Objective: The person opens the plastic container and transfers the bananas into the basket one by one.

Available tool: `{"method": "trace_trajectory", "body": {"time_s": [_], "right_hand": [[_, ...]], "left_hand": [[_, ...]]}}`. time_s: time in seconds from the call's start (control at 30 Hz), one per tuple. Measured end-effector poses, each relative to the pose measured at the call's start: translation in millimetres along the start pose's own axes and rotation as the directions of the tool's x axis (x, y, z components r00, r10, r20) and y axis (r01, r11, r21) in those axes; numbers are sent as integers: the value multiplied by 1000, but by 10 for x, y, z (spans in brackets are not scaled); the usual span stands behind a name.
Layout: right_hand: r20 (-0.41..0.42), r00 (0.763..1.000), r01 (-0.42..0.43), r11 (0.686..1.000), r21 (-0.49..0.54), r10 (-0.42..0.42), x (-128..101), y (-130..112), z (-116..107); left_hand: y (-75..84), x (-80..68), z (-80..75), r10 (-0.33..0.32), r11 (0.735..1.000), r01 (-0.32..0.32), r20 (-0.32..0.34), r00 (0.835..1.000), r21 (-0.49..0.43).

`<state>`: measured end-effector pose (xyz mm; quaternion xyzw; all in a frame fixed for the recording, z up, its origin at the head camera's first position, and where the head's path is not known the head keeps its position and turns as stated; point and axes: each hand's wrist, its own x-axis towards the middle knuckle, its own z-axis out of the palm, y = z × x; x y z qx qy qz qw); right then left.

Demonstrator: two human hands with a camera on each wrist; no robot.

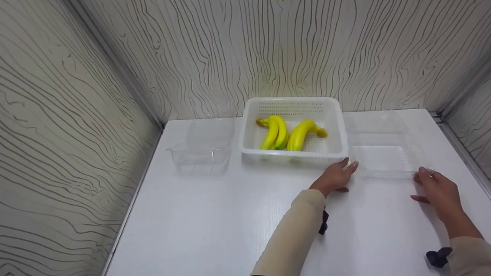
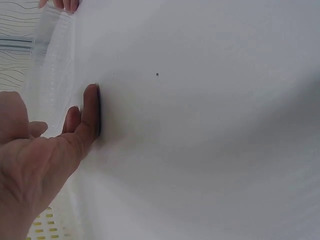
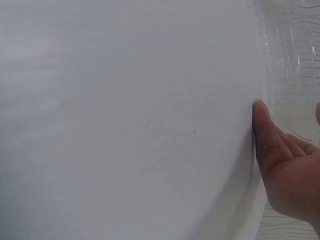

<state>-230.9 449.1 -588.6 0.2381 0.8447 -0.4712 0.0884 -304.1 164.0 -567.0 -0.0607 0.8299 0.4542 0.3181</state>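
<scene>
A clear plastic container (image 1: 383,159) with its lid hinged open behind it lies on the white table (image 1: 230,222), right of a white perforated basket (image 1: 293,155). Two yellow banana bunches (image 1: 274,132) (image 1: 303,134) lie in the basket. My left hand (image 1: 347,174) rests with straight fingers against the container's near left corner. My right hand (image 1: 420,184) touches its near right corner, fingers relaxed. In the left wrist view the thumb (image 2: 92,115) lies on the table beside the container's ribbed wall (image 2: 52,60). The right wrist view shows my thumb (image 3: 265,130) next to the same container (image 3: 287,55).
A second clear container (image 1: 201,149), also open, stands left of the basket near the left wall. Patterned walls close the table on the left, back and right. The near half of the table is bare white surface.
</scene>
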Motion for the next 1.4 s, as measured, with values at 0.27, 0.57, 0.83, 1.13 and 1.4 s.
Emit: {"method": "trace_trajectory", "body": {"time_s": [0.27, 0.57, 0.83, 1.13, 1.4], "right_hand": [[-85, 995, 57, 998, 33, -54, -132, -110, -25], [-253, 954, 167, 986, -4, -162, -384, -265, 68], [-237, 922, 297, 952, -79, -307, -687, -362, 349], [-54, 887, 436, 869, -233, -459, -985, -421, 660], [104, 870, 485, 802, -349, -481, -1078, -561, 889]], "left_hand": [[-41, -22, -15, 25, 1000, -25, 19, 1000, -17], [-216, -319, -218, 113, 978, -126, 81, 990, 167], [-762, -758, -671, 320, 878, -331, 92, 943, 346], [-1575, -1126, -1211, 494, 772, -440, 4, 870, 459], [-1796, -1283, -1576, 571, 741, -449, -119, 812, 499]]}}
